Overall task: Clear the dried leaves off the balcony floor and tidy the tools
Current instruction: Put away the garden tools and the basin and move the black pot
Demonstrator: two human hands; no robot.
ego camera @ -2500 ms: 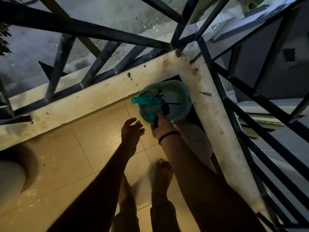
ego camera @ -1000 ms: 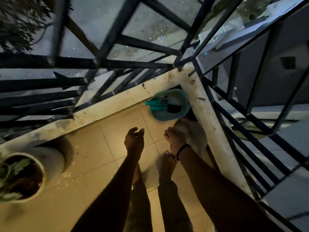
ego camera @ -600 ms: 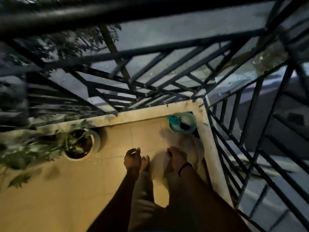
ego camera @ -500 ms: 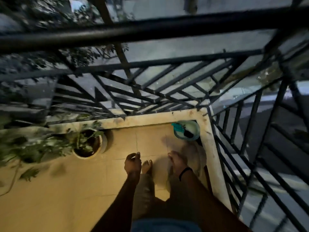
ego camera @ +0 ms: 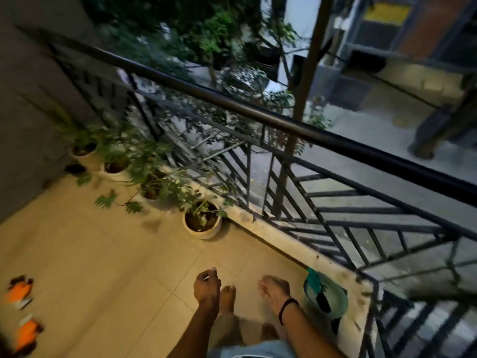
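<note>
Head view: left hand point(ego camera: 207, 288) fingers hang loosely curled and right hand point(ego camera: 275, 290) fingers are relaxed, both grasping nothing. At the right hand's 3 o'clock, the teal basin point(ego camera: 341, 301) with tools point(ego camera: 314, 281) sits in the railing point(ego camera: 284, 125) corner. A potted plant point(ego camera: 202, 224) stands at 12 o'clock.

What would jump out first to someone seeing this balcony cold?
The black railing cutting diagonally across the view, with a row of potted plants along its base at left. Next, the teal basin holding tools in the right corner, and the left hand and right hand hanging empty at bottom centre.
</note>
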